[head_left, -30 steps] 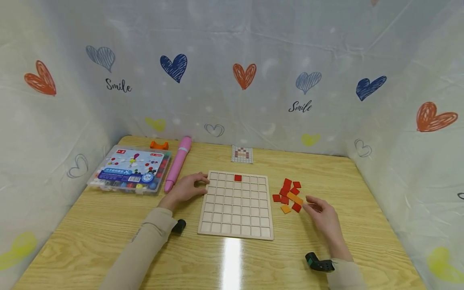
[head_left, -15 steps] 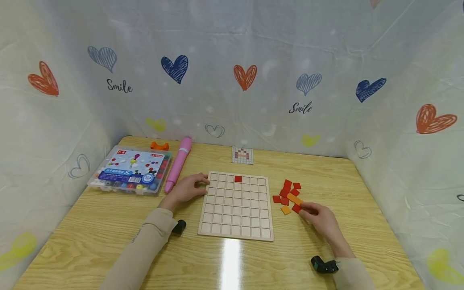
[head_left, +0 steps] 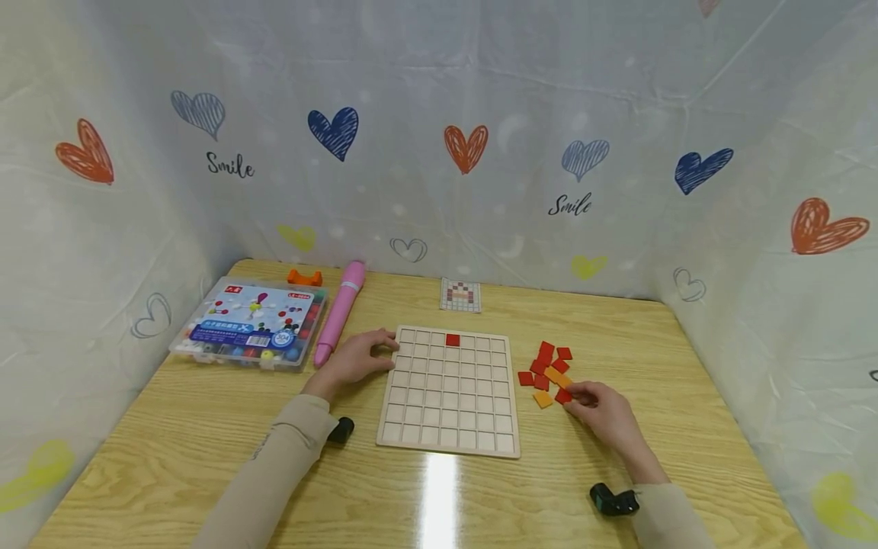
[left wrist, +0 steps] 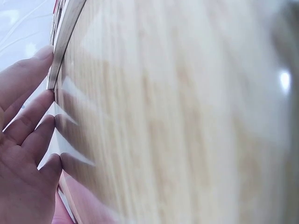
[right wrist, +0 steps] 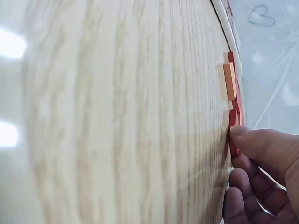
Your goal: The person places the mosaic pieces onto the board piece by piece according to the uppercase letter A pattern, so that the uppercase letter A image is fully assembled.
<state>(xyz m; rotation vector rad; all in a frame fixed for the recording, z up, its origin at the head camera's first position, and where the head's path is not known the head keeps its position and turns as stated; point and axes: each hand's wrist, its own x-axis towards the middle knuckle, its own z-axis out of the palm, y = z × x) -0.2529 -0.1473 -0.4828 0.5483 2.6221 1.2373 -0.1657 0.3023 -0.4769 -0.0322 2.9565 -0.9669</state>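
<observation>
The right hand (head_left: 607, 418), grip narrow, pinched a red square tile (head_left: 562, 397) at the five-o'clock edge of the tile pile (head_left: 541, 382), the wooden grid board (head_left: 449, 396) lying toward nine o'clock beneath the left hand's (head_left: 355, 358) loosely straightened fingertips.

Tiles (head_left: 546, 352) are red or orange, board (head_left: 449, 399) gridded beige.

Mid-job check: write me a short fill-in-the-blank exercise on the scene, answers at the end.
1. The right hand has its thumb on a ____ tile.
2. The left hand touches the ____ edge of the grid board.
3. The only board tile sits in the row ____ from the person.
4. The long stick beside the plastic box is ____.

Missing words: red; left; farthest; pink.
</observation>
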